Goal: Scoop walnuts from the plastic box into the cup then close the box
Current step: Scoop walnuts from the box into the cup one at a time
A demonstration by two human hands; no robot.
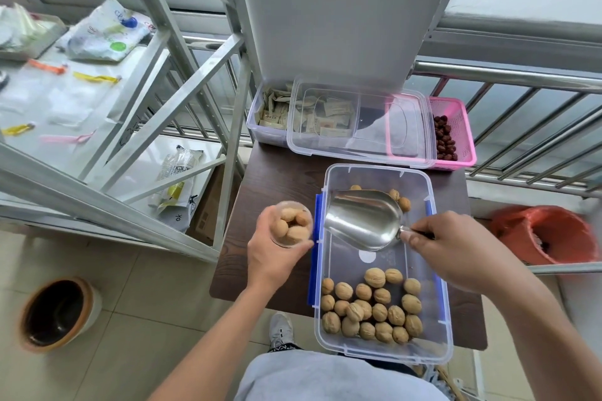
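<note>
A pale tiled floor runs along the left, where a round brown pot (58, 314) stands near a grey metal shelf frame (156, 81) of angled struts. To its right is a small table (270, 179) with a dark wood-grain top, and a steel railing (521, 75) runs behind it on the right.

The left hand (273, 257) wraps its fingers and thumb round a clear cup (291, 223) filled with walnuts, just beside the left wall of the plastic box (381, 355). The box is clear, rectangular and open, with blue latches (313, 270) on its long sides. Rough tan walnuts (374, 306) crowd its near end and a few lie at the far end.

Over the box hangs a shiny metal scoop (361, 221), tilted, its bowl bare and its mouth towards the cup. The right hand (456, 251) pinches its thin handle, thumb on top, fingers curled.

The clear lid (365, 140) lies at the far edge, across a box of paper sachets (270, 114) and a pink mesh basket (456, 127). Far right stands an orange-lined bin (550, 234).
</note>
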